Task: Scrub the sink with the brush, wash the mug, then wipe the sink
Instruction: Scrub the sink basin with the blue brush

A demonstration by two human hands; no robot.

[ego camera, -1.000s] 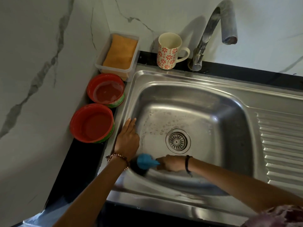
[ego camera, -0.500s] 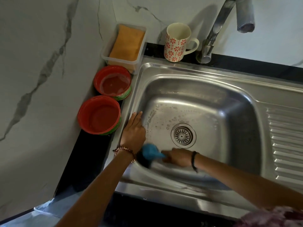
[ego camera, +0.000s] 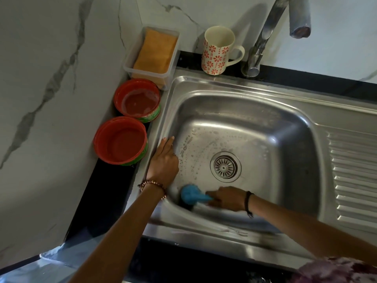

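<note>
The right hand [ego camera: 226, 198] grips the blue brush [ego camera: 192, 195], its head against the near-left corner of the sink [ego camera: 255, 127] basin — suds dot the floor by the drain [ego camera: 225, 166]. The left hand [ego camera: 164, 160] lies flat on the left rim, fingers straight. The mug [ego camera: 218, 51] stands upright behind the sink — beside the tap [ego camera: 263, 37].
</note>
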